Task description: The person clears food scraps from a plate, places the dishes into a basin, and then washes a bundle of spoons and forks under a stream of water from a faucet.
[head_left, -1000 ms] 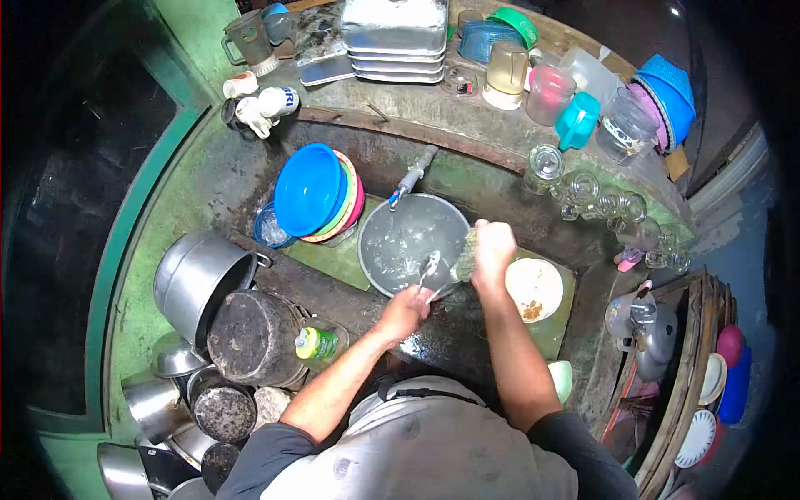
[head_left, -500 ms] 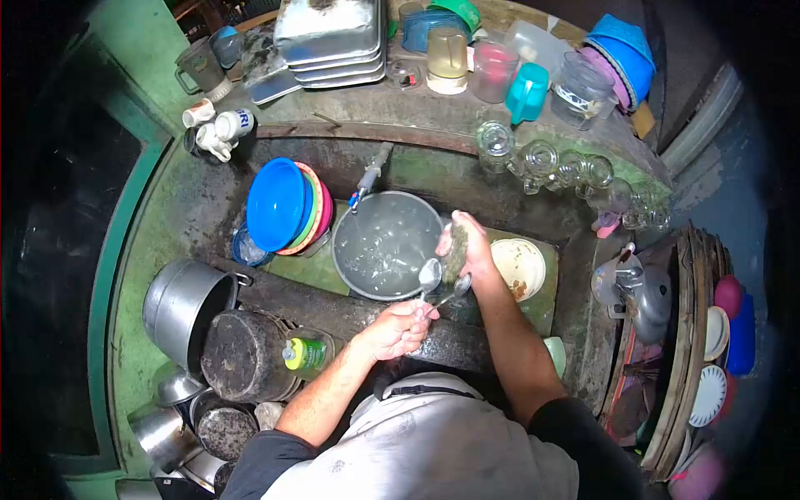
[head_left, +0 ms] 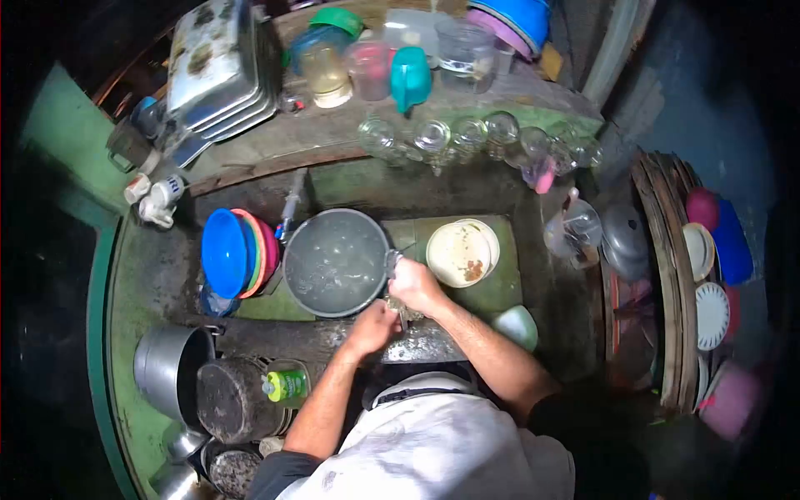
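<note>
Close together over the sink's front ledge, both hands are blurred by motion. My left hand is closed around the spoons, whose handles are mostly hidden. A grey, shiny piece, apparently a spoon end, shows beside the fingers of my right hand. That hand is closed at the spoons, with the greyish-brown scrubber partly visible beneath it. Just left of and beyond the hands stands a grey tub of water. To the right is a cream plate with brown food bits.
Blue and coloured basins stand left of the tub, by the tap. A green bottle and pots are at the lower left. Glass mugs line the back ledge. A pale green bowl lies near my right forearm.
The view has shifted right. My right hand, earlier raised with the scrubber and fingers spread upward, has come down and closed beside my left hand. The spoon bowls are now mostly covered.
</note>
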A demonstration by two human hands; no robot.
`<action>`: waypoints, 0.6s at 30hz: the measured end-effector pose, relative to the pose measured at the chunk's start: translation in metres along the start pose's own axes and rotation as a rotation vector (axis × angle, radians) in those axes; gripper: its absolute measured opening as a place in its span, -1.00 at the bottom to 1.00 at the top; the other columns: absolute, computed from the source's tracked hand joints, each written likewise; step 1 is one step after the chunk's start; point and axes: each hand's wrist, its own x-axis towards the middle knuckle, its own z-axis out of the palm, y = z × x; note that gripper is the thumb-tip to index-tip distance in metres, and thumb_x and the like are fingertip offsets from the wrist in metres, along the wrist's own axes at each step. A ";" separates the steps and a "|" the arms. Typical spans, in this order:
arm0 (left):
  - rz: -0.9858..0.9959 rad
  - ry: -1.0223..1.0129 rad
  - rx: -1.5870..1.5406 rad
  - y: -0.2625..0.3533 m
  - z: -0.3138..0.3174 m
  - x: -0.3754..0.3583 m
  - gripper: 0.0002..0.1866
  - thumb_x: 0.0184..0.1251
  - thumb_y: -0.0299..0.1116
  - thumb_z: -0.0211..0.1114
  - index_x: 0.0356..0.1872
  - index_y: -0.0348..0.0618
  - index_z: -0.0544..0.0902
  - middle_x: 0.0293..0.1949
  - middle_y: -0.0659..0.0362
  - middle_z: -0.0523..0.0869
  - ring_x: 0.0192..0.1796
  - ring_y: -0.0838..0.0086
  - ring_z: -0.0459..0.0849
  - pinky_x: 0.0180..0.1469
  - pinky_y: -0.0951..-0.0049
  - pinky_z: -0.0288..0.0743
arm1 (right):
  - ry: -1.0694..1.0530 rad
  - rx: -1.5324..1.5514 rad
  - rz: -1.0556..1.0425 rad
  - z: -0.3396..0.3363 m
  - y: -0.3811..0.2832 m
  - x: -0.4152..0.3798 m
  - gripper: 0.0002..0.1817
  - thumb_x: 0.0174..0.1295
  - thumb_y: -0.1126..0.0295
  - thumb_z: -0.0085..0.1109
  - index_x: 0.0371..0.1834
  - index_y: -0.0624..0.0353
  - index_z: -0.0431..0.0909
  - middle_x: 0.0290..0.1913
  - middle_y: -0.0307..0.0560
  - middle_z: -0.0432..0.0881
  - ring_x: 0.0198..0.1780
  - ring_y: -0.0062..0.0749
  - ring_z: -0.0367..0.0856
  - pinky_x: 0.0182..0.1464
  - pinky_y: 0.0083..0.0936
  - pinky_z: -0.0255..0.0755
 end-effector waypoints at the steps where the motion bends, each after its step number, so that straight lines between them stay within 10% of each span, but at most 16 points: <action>1: 0.001 0.071 -0.303 0.006 0.001 -0.002 -0.74 0.44 -0.23 0.04 -0.13 -0.23 0.54 -0.24 0.18 0.67 -0.23 0.51 0.63 -0.19 0.41 0.52 | -0.121 -0.087 0.038 -0.010 -0.007 -0.001 -0.73 -0.01 0.41 0.18 -0.23 0.29 0.49 -0.36 0.19 0.60 -0.25 0.00 0.62 -0.22 -0.22 0.49; 13: 0.015 0.312 -1.360 -0.014 0.044 0.048 -0.84 0.50 -0.28 -0.05 -0.17 -0.08 0.48 -0.50 0.24 0.50 -0.48 0.44 0.53 -0.21 0.17 0.61 | -0.226 -0.148 0.076 -0.046 0.023 -0.085 -0.82 0.01 0.31 0.22 -0.37 0.13 0.53 -0.43 0.15 0.60 -0.35 0.09 0.63 -0.32 -0.11 0.48; 18: -0.082 0.650 -1.363 -0.104 -0.024 0.057 -0.87 0.47 -0.40 -0.08 -0.13 -0.01 0.46 -0.57 0.33 0.45 -0.59 0.57 0.39 -0.44 0.37 0.48 | 0.275 -0.324 0.349 -0.100 0.104 -0.158 -0.75 -0.01 0.38 0.30 -0.55 0.18 0.36 -0.53 0.11 0.46 -0.46 0.07 0.47 -0.40 -0.16 0.35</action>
